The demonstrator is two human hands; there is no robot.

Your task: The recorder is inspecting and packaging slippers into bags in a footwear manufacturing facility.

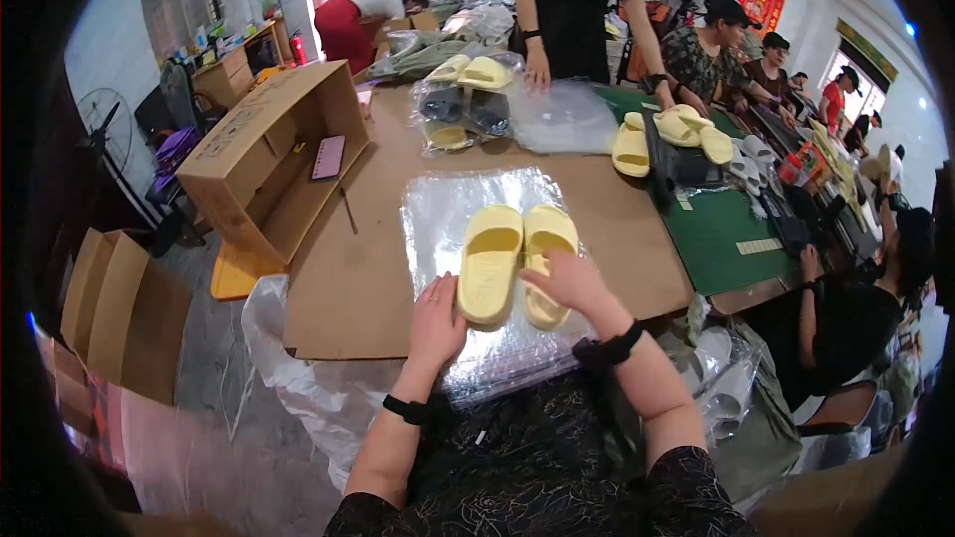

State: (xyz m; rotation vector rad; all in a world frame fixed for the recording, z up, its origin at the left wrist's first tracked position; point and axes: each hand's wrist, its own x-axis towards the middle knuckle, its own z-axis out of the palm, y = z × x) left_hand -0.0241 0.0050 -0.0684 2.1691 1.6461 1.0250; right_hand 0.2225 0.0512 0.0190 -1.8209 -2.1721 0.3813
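The left hand point(436, 316) lies flat on the near edge of the clear bags point(468, 199), its fingers point(439, 288) stretched out and close together, the tips touching the near end of the left slipper point(489, 264); they hold nothing. The right hand point(569, 280) rests on the right slipper point(546, 261), with fingers loosely open and spread over its near part, pressing on it more than gripping; if the thumb goes under the sole, I cannot tell. The two yellow slippers lie side by side, touching, toes to the far side, on the stack of shiny bags in the near middle of the brown surface point(358, 268). The near part of the right slipper is hidden under the hand, and the near end of the bags hangs over the edge above the person's dark lap. Both wrists carry a black band. To the far left an open cardboard box point(264, 154) lies on its side. Farther away there are bagged slippers point(463, 104) and, to the right, loose yellow slippers point(667, 134) near a green mat point(726, 229). Another person in black stands at the far side with a hand on the surface; the head is cut off by the picture's edge. The people at the right are small and hard to make out.
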